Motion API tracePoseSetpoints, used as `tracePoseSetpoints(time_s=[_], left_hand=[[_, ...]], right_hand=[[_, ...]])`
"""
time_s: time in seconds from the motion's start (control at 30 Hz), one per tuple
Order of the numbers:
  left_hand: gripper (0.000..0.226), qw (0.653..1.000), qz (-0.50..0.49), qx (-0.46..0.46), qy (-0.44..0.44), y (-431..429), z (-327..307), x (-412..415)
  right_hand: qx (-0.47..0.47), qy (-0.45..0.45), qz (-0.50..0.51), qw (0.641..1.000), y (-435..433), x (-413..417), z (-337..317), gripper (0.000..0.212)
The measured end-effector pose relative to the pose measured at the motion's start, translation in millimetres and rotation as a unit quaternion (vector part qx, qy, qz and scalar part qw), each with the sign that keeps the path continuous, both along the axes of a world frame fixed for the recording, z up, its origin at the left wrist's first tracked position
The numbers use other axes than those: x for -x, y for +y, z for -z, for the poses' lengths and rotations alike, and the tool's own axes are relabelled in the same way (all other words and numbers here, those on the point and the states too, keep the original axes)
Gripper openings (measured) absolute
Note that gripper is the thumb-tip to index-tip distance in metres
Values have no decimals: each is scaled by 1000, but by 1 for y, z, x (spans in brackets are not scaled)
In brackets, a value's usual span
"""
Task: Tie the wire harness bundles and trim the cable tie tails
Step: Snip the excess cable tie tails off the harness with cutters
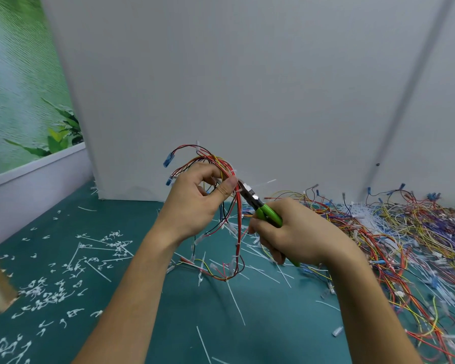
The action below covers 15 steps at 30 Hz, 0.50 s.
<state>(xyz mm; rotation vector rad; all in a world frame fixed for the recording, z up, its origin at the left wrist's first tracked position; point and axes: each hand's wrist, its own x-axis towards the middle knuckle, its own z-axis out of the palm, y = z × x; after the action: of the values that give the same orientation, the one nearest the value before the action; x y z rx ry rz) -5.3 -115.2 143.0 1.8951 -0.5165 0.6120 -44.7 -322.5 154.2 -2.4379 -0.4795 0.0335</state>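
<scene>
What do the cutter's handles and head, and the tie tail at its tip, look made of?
Cutter handles: smooth green coating with a slight sheen, probably plastic or rubber.
Cutter head: bare grey metal with bright glints, likely steel.
Tie tail: thin, whitish, translucent strip standing out stiffly, likely nylon.

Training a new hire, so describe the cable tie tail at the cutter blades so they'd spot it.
Mid-frame, before the white wall, the left hand holds the wire harness. The right hand holds green-handled cutters against it; the tail is the thin white strip jutting right past the blades, in mid-air, unlike the ties lying on the teal table.
</scene>
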Motion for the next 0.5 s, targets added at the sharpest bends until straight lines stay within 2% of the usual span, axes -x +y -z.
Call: tracePoseSetpoints(time_s=[0.27, 0.5], left_hand=[[18, 1000, -21, -12, 1, -7, 6, -1], [25, 999, -43, -17, -14, -13, 9, -2]], right_hand=[[-56, 54, 4, 997, 0, 0, 2, 24], [-122, 95, -13, 988, 3, -3, 3, 35]])
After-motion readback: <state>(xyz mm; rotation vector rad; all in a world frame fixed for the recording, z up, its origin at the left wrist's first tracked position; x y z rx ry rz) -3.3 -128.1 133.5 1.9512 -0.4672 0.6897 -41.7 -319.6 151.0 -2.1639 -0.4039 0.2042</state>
